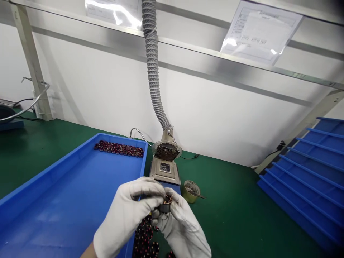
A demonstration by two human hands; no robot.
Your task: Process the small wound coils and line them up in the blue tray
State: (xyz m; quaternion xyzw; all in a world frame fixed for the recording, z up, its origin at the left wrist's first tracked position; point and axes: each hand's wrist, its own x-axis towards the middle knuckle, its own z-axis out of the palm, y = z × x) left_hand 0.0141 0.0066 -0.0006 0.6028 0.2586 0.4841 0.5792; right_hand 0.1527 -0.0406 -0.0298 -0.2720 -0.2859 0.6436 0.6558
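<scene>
Both hands wear white gloves and meet above the work surface. My left hand (126, 211) has its fingertips closed at the left rim of a small round black part (166, 206) with copper colour inside. From the other side my right hand (185, 225) grips the same part between thumb and fingers. The fingertips look stained dark. Below the hands lie many similar dark parts with red and pale dots (145, 236), partly hidden by the gloves.
A blue tray (88, 186) at left carries rows of dark parts (118, 148) at its far end. Beyond the hands stand a metal box-like device (165, 172), a grey extraction hose (153, 68) and a small tin (190, 191). Stacked blue trays (303, 179) lean at right.
</scene>
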